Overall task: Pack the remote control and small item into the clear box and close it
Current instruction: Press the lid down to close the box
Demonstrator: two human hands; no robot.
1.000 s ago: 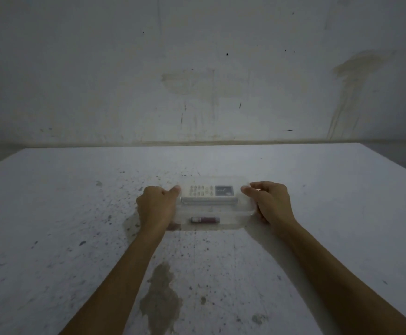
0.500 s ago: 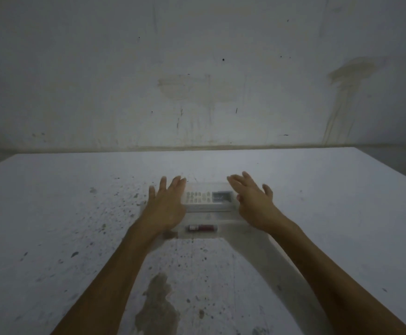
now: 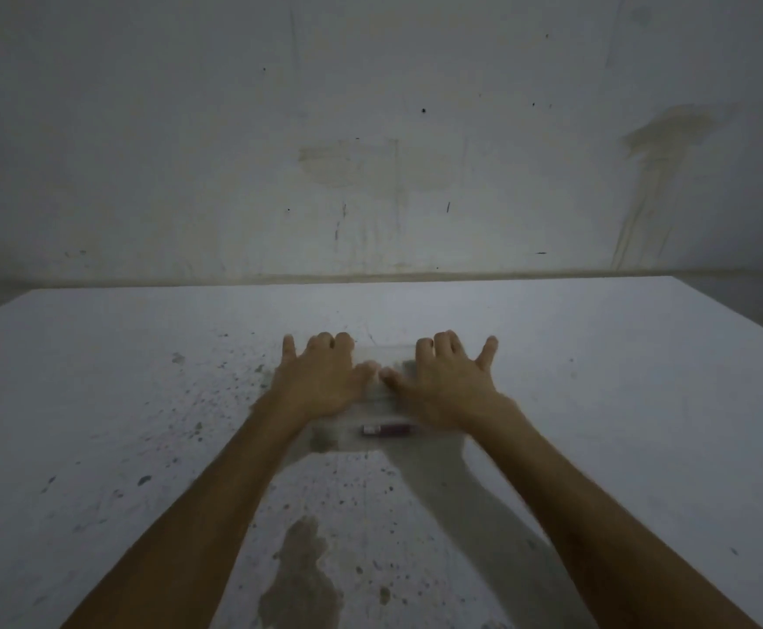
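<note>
Pressing flat, both hands [image 3: 325,383] cover the blurred clear box [image 3: 384,401].

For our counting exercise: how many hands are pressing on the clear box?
2. The left hand lies flat on the box's left half, the right hand on its right half.

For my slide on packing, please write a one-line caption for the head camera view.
Left hand and right hand lie flat on the clear box on a speckled white table.
</note>
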